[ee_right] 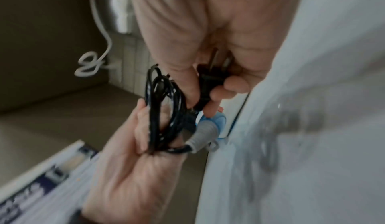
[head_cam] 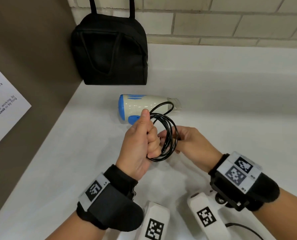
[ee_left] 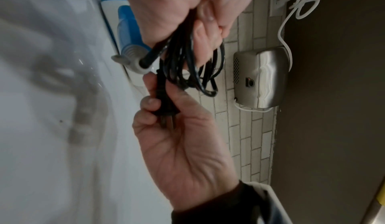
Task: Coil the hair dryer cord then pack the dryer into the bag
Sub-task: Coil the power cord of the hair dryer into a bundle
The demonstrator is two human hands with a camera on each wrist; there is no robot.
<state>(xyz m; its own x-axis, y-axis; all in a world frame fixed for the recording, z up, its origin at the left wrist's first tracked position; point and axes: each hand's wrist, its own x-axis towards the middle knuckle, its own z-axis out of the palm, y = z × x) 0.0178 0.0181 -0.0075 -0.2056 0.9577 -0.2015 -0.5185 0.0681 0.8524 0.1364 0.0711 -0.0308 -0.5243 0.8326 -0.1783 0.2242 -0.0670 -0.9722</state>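
Observation:
The white and blue hair dryer (head_cam: 144, 106) lies on its side on the white counter (head_cam: 231, 101), in front of the black bag (head_cam: 109, 52), which stands upright against the wall. My left hand (head_cam: 151, 135) grips the black cord (head_cam: 169, 135), wound into several loops just in front of the dryer. My right hand (head_cam: 179, 141) is against the coil's right side and pinches the plug (ee_left: 166, 102), its prongs pointing into the palm. In the right wrist view the plug (ee_right: 208, 81) sits between thumb and fingers. The cord runs from the coil into the dryer's grey strain relief (ee_left: 133, 61).
A brown wall with a printed paper notice (head_cam: 4, 104) closes the left side. A tiled wall (head_cam: 231, 19) runs along the back. A metal device (ee_left: 262, 77) with a white cable hangs on the tiles. The bag's zip looks shut.

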